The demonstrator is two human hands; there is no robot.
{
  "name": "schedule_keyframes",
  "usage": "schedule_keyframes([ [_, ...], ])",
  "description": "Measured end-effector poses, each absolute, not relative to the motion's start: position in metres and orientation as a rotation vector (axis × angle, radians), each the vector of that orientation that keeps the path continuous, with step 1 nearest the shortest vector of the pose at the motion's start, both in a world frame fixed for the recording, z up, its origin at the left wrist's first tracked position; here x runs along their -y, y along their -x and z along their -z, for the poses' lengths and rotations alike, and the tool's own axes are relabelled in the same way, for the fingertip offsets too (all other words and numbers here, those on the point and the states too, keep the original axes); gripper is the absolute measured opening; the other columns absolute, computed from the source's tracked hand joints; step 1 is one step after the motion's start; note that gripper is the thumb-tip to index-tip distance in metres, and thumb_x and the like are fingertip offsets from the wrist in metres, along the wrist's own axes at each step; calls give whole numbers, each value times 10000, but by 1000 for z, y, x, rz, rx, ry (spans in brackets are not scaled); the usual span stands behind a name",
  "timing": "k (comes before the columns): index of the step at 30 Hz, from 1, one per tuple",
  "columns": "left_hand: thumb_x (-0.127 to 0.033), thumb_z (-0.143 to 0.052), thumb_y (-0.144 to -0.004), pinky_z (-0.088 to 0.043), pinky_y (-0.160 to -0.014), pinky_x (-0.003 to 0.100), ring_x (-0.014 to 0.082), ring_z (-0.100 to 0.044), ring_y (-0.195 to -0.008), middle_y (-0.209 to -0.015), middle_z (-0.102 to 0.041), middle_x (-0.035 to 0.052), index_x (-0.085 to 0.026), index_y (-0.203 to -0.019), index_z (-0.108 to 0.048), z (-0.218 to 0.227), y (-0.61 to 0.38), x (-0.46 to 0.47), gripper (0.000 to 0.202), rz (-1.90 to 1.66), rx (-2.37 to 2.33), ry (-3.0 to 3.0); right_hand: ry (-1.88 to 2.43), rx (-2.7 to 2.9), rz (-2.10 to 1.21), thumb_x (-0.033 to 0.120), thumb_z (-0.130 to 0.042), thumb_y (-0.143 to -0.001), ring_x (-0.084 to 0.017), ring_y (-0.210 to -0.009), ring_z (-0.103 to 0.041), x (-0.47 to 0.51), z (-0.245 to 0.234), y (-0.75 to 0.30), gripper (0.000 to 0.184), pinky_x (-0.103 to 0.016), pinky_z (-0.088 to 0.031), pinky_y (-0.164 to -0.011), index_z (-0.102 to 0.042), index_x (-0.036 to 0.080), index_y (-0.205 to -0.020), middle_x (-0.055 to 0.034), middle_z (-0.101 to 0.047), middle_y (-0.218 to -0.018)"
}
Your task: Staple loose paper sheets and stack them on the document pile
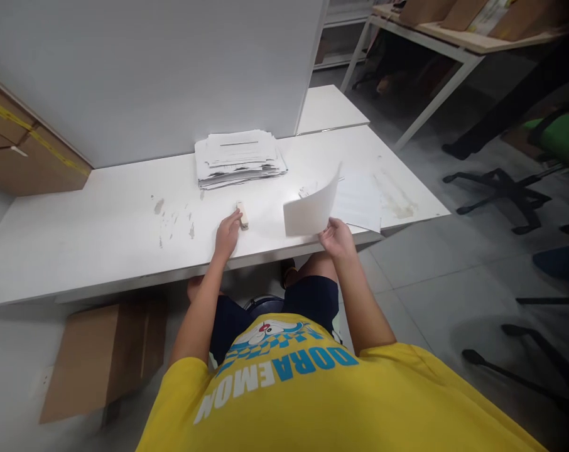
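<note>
My right hand (337, 238) is closed on the lower right corner of a white paper sheet (308, 215), which stands up curled above the desk. Fingers of my left hand (227, 235) are stretched out low over the desk, their tips touching the left side of a small cream stapler (242, 215) lying there. More white papers (360, 201) lie flat just beyond my right hand, partly hidden by the raised sheet. Some small items behind that sheet are too blurred to name.
A thick stack of papers (240, 157) sits at the back of the white desk (115, 226), against a grey partition (171, 75). Cardboard boxes stand at the left (53, 160) and under the desk (91, 358). Wheeled chairs (498, 188) and a person's leg (496, 116) are at the right.
</note>
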State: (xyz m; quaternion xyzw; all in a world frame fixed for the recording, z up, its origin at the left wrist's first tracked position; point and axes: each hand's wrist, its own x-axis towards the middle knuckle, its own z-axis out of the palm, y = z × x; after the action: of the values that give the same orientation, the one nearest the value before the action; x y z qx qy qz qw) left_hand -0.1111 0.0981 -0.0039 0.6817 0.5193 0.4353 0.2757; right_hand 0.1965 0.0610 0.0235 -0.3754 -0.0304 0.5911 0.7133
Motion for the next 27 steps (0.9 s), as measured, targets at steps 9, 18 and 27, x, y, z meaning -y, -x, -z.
schedule_keyframes([
  [9, -245, -439, -978, -400, -1157, 387, 220, -542, -1341, -1421, -609, 74, -176, -1229, -689, 2, 110, -94, 360, -1101, -1414, -1814, 842, -185, -1439, 230, -379, -1017, -137, -845, -723, -8, -16, -113, 241, -262, -618, -777, -609, 180, -966, -49, -735, -857],
  [18, -168, -420, -919, -387, -1167, 379, 215, -536, -1352, -1435, -596, 60, -167, -1235, -694, 1, 110, -90, 419, -1101, -1375, -1725, 1061, -95, -1415, 56, -642, -780, -96, -680, -679, 23, 1, -72, 144, -203, -584, -685, -579, 185, -767, 28, -699, -725],
  [27, -195, -367, -936, -322, -1216, 386, 218, -467, -1418, -1483, -549, 60, -158, -1280, -671, -1, 111, -85, 461, -1093, -1314, -1647, 1170, -35, -1363, 146, -700, -718, -93, -708, -680, 44, 16, -66, 149, -216, -592, -702, -563, 186, -760, 39, -690, -751],
])
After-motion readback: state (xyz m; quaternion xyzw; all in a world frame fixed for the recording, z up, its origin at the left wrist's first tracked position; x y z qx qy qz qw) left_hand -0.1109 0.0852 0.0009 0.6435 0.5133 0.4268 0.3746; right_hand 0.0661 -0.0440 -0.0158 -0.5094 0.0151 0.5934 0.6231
